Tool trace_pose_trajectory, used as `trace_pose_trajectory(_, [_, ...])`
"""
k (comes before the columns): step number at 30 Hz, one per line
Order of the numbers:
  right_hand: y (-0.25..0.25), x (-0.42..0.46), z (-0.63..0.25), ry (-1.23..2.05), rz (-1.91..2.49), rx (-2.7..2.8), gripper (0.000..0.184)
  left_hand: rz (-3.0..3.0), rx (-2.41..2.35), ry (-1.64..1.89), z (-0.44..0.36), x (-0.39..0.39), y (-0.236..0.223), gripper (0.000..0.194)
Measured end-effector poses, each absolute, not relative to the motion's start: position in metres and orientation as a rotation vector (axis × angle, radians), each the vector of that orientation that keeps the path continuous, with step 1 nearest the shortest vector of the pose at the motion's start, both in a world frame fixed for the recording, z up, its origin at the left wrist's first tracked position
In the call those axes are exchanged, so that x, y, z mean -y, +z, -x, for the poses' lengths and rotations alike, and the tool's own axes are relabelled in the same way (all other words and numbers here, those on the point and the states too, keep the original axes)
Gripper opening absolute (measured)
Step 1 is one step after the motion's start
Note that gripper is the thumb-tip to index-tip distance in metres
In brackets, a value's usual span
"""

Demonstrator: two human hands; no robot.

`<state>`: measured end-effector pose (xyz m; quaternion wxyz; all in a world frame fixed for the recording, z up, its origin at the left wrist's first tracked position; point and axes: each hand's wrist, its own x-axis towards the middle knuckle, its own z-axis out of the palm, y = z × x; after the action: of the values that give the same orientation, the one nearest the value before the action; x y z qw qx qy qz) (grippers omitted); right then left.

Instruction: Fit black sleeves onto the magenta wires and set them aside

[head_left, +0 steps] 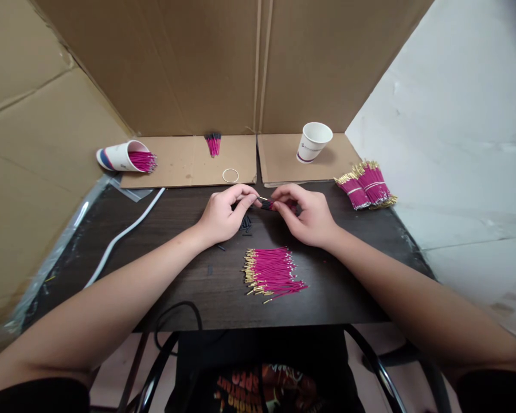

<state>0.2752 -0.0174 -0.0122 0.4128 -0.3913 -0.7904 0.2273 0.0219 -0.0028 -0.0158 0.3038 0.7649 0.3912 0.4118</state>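
Both hands meet above the middle of the dark table. In my right hand [306, 213], thumb and fingers are closed on a small bunch of magenta wires [268, 204] with black sleeves on their ends; a gold tip shows on one. My left hand [227, 213] is closed in a pinch at the sleeved ends; what sits between its fingertips is too small to make out. Beneath the left fingers lies a small pile of black sleeves [245, 223], partly hidden. Closer to me, a spread of loose magenta wires [272, 271] has gold ends pointing left.
Tied bundles of magenta wires [366, 184] lie at the right. A tipped paper cup [119, 157] holds wires at the left; an upright paper cup [313, 143] stands on cardboard. Sleeved wires [213, 144] and a rubber band [230, 175] lie behind. A white cable [126, 230] crosses the left side.
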Motion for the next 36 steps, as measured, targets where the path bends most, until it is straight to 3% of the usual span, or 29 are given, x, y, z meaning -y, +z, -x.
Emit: trace_pose_trajectory(36, [-0.0153, 0.0201, -0.2723, 0.584, 0.896, 1.997, 0.010, -2.169, -1.008, 1.074, -0.0226, 0.0071, -0.0156, 0.021])
